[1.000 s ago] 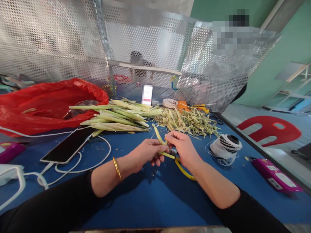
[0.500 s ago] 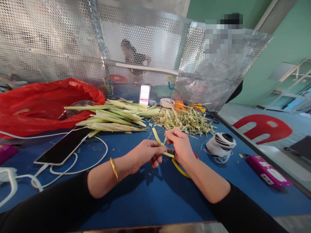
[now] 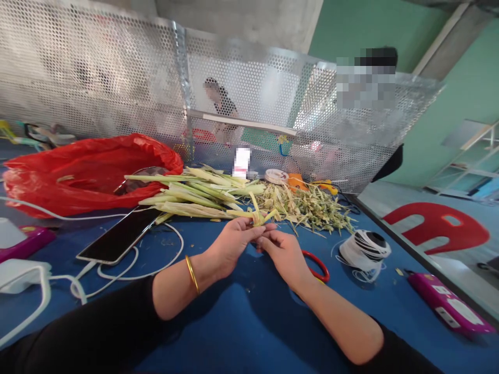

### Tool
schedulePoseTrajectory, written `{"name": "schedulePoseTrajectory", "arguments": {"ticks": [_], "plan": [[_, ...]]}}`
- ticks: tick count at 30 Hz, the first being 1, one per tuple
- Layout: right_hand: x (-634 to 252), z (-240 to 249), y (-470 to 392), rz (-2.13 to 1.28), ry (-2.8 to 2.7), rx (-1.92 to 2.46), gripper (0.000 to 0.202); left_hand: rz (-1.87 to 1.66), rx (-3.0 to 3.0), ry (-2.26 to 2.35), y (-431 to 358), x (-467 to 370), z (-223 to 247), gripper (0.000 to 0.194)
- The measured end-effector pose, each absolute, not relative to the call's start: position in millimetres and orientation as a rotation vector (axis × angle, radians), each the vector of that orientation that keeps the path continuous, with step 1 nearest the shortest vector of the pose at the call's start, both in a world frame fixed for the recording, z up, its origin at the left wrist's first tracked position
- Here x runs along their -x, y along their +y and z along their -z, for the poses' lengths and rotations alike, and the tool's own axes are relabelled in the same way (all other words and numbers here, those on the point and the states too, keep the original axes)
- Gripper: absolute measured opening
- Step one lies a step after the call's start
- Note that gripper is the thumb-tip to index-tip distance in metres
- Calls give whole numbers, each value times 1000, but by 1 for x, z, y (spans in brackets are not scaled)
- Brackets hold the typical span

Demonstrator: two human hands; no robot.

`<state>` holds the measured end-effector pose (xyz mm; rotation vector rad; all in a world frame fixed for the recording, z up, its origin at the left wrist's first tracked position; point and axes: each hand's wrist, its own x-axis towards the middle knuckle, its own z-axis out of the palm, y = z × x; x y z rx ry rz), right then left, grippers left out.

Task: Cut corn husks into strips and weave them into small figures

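Folded pale-yellow leaf strips (image 3: 257, 214) cross one another, with several ends sticking out. My left hand (image 3: 238, 241) pinches them from the left between thumb and fingers. My right hand (image 3: 280, 252) touches the left fingertips just below the strips, its fingers bent together; what they hold, if anything, is hidden. Behind the hands lie a bundle of long green-white leaves (image 3: 195, 195) and a heap of small dried leaf knots (image 3: 312, 205). Scissors with a red handle (image 3: 323, 267) are partly covered by the right forearm.
A white thread spool (image 3: 364, 250) and a purple pack (image 3: 448, 304) are at the right. At the left are a red plastic bag (image 3: 78, 182), a tablet (image 3: 117, 239) and white cables. A perforated metal screen (image 3: 249, 78) stands behind, with people beyond it.
The view has shifted, moving the scene right and down. The strips now stand higher above the fingers with more ends spread out. My right hand has dropped below them, close against the left fingertips.
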<state>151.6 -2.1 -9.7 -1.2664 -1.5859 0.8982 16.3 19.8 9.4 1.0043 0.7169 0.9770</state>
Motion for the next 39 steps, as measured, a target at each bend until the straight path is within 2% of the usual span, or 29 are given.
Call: {"name": "schedulePoseTrajectory", "arguments": {"ticks": [10,26,29,33,37,39], "plan": [[-152,7,-7,-1028,-1653,1140,24,-1047,-1166,823,26,-16,-5,23],[-149,-3,-15,-926,-1872,1052,21,-1069,-1021,838,22,-14,-9,16],[-149,-3,-15,-903,-1893,1062,21,-1058,-1018,841,24,-13,-10,21],[-154,-3,-13,-668,-1959,1146,27,-1080,-953,902,30,-6,-16,12],[-166,-6,-7,-158,-1767,1263,17,-1024,-1050,968,35,1,-26,19],[-170,-6,-4,-123,-1801,1322,20,-910,-1129,952,35,3,-27,20]]}}
